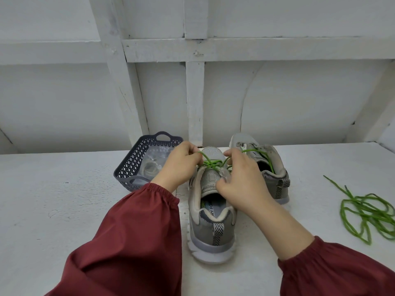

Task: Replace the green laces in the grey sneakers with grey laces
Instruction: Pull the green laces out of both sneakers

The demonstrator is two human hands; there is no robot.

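Two grey sneakers stand heel toward me on the white table. The near sneaker (210,212) still carries a green lace (210,163) crossed over its tongue. My left hand (178,165) pinches the lace's left strand above the toe. My right hand (239,178) pinches the right strand, which runs over the far sneaker (265,165) behind it. A loose green lace (367,212) lies coiled on the table at the right. Grey laces in clear wrapping (152,164) lie inside the basket.
A dark grey perforated basket (130,165) with handles sits left of the shoes. A white panelled wall (194,92) rises just behind the table (64,199).
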